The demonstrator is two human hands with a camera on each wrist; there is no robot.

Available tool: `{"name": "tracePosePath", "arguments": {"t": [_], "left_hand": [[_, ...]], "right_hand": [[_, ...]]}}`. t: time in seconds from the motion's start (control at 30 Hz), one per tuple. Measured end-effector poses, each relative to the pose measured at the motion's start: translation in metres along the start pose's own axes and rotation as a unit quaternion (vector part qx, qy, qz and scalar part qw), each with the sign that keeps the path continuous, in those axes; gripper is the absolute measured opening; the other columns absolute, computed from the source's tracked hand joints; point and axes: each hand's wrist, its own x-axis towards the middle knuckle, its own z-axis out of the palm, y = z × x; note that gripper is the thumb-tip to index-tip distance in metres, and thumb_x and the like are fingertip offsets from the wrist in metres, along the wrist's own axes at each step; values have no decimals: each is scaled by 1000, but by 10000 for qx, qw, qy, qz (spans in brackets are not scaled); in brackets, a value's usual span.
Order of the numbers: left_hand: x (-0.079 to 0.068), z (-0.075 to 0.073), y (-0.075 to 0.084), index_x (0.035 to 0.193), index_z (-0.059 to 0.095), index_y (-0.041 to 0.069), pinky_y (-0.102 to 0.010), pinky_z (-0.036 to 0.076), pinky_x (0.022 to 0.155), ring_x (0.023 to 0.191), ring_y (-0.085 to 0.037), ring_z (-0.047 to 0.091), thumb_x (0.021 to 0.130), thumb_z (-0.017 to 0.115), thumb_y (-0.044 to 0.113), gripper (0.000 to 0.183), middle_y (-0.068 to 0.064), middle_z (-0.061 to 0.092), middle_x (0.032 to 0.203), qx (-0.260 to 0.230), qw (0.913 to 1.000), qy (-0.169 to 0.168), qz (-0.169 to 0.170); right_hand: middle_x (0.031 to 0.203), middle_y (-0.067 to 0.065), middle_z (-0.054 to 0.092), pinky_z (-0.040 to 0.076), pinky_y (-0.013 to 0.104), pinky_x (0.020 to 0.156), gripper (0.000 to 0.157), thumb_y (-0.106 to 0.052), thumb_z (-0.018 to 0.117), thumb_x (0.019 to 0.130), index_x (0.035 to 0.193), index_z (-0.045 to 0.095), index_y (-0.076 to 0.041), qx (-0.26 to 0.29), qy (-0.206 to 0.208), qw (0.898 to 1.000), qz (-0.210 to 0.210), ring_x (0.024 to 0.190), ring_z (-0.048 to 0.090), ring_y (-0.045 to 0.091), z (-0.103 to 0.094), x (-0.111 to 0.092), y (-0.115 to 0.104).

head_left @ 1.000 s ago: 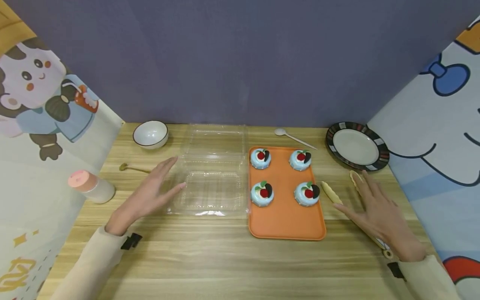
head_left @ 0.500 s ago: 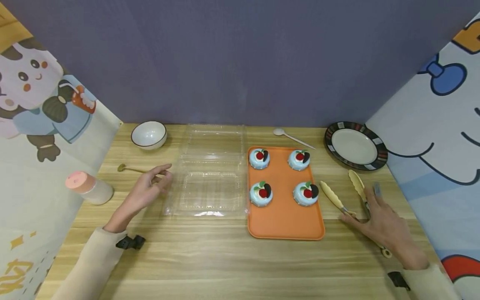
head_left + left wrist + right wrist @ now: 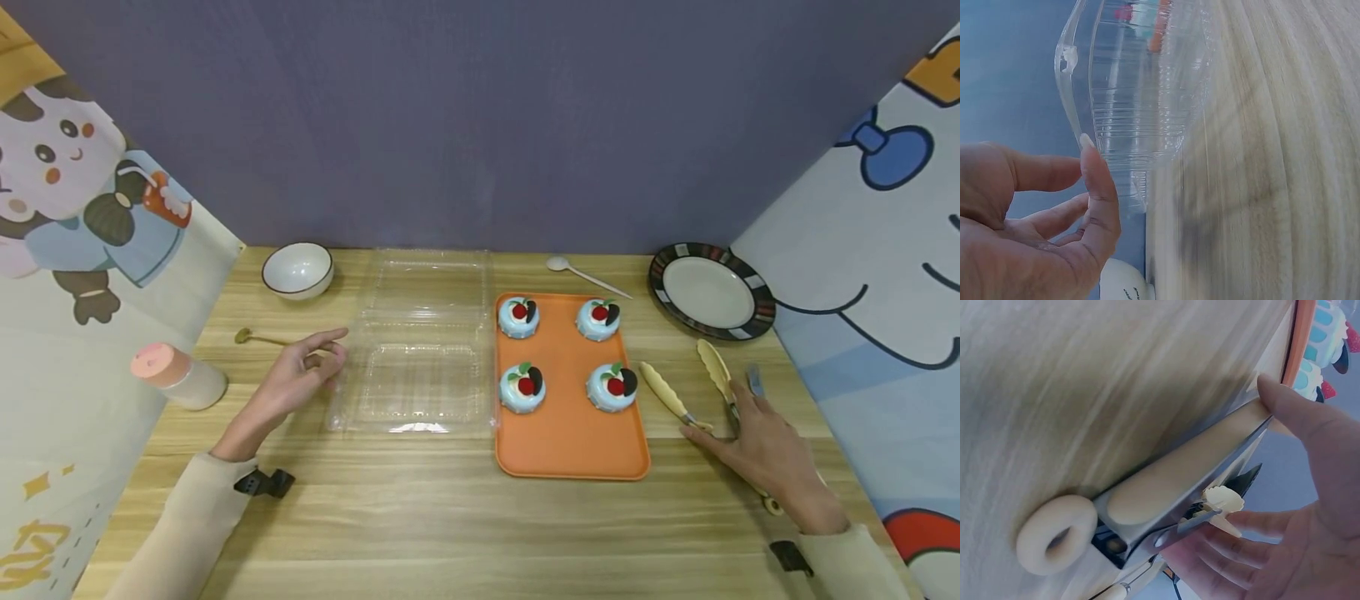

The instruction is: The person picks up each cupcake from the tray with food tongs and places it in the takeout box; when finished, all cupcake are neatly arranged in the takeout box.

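Observation:
In the head view, my left hand (image 3: 295,377) is at the left edge of an unfolded clear plastic clamshell container (image 3: 423,385). Seen from the left wrist, thumb and forefinger pinch the container's rim (image 3: 1072,103). Over on the right, my right hand (image 3: 776,457) grips a pair of tongs (image 3: 663,390) with cream tips, which are spread apart. From the right wrist, the thumb lies along one cream handle (image 3: 1191,469) and the fingers reach behind the other. Between the hands, an orange tray (image 3: 573,454) carries several blue cupcakes (image 3: 522,398) topped with berries.
Behind the tongs are a dark-rimmed plate (image 3: 660,307) and a fork (image 3: 754,379). A white spoon (image 3: 588,277) lies behind the tray. A white bowl (image 3: 300,292), a small gold spoon (image 3: 262,337) and a pink-capped shaker (image 3: 180,377) stand left. Walls enclose the table.
The left hand's spread fingers have closed onto the container's edge. My right hand has come down around the tongs' handles. The cupcakes and tray have stayed put.

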Motion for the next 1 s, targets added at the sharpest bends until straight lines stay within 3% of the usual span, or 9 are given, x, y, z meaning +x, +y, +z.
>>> {"name": "tracePosePath", "arguments": {"t": [0.23, 0.4, 0.6, 0.7, 0.77, 0.87, 0.93, 1.0], "left_hand": [[-1, 0, 0, 151, 38, 7, -31, 58, 64, 74, -9, 63, 101, 54, 18, 53, -21, 54, 125, -101, 9999, -8, -124], [0, 1, 0, 150, 38, 5, -30, 58, 63, 72, -7, 62, 100, 55, 14, 53, -22, 53, 125, -215, 9997, -29, -106], [1, 1, -1, 150, 38, 5, -31, 60, 66, 74, -7, 63, 100, 56, 13, 54, -24, 53, 125, -346, 9993, -31, -132], [0, 0, 0, 150, 37, 5, -32, 61, 67, 75, -8, 64, 100, 56, 13, 54, -24, 53, 125, -366, 9992, -31, -146], [0, 0, 0, 150, 37, 5, -33, 61, 67, 75, -8, 65, 100, 56, 13, 54, -24, 53, 126, -376, 9992, -28, -148], [0, 0, 1, 150, 37, 5, -33, 62, 67, 75, -9, 65, 100, 56, 12, 55, -24, 53, 126, -383, 9991, -26, -160], [0, 0, 1, 150, 37, 5, -34, 62, 67, 75, -9, 66, 99, 56, 12, 55, -24, 53, 126, -390, 9991, -21, -176], [-1, 0, 1, 150, 37, 6, -34, 62, 67, 76, -9, 66, 99, 56, 12, 55, -24, 53, 127, -397, 9990, -20, -192]], "right_hand": [[135, 46, 40, 48, 64, 59, 116, -72, 67, 77, 151, 24, 7, -3, 148, 9999, 9, 99, 52, 65, 2, 0, 1], [134, 47, 42, 47, 61, 52, 115, -71, 70, 74, 150, 28, 3, -35, 403, 9992, -35, 96, 53, 66, 2, -3, -1], [136, 44, 42, 41, 45, 39, 107, -67, 73, 74, 152, 32, -7, -6, 693, 9975, -158, 97, 53, 65, -8, -6, -6], [137, 41, 44, 35, 37, 36, 102, -62, 77, 74, 152, 36, -12, 31, 1026, 9941, -352, 99, 53, 64, -16, -7, -9], [136, 40, 46, 28, 31, 33, 97, -56, 81, 72, 150, 41, -13, 63, 1285, 9899, -601, 78, 59, 57, -22, -9, -11], [132, 38, 52, 26, 29, 34, 93, -51, 83, 72, 148, 44, -15, 190, 1396, 9855, -940, 73, 61, 51, -32, -12, -15], [131, 36, 55, 30, 29, 37, 92, -49, 84, 72, 149, 44, -17, 242, 1295, 9850, -1113, 76, 63, 48, -38, -14, -20], [130, 33, 57, 44, 40, 45, 92, -49, 84, 72, 149, 43, -19, 275, 1169, 9841, -1307, 101, 58, 56, -44, -15, -25]]}}
